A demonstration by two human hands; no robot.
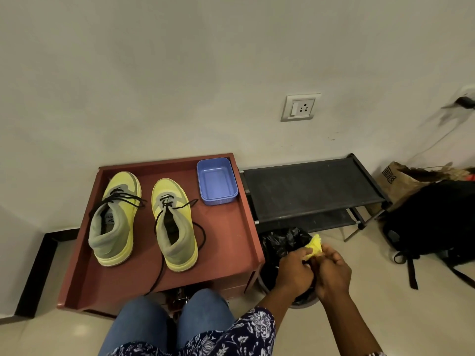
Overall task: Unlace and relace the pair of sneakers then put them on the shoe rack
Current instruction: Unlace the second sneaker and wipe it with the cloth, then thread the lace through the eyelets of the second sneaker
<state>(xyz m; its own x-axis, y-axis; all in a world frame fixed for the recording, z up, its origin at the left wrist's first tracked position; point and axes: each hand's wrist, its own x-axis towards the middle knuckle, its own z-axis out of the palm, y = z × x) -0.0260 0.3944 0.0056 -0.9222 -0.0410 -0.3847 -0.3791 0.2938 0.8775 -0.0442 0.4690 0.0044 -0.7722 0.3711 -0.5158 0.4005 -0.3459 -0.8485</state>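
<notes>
Both hands meet over a black-lined bin (280, 242), right of the table: the left hand (295, 272) and right hand (332, 274) each pinch a crumpled yellow wad (315, 246). Two yellow-grey sneakers (142, 219) stand side by side on the reddish table (226, 253), black laces (180, 217) loosened and trailing. The black rack (311, 188) sits far right.

Yellow sneakers (144, 219) side by side, laces (177, 222) loose

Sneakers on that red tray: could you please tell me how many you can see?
2. The left sneaker and the right sneaker stand side by side on the red tray, toes toward the wall. None seems hidden.
</notes>
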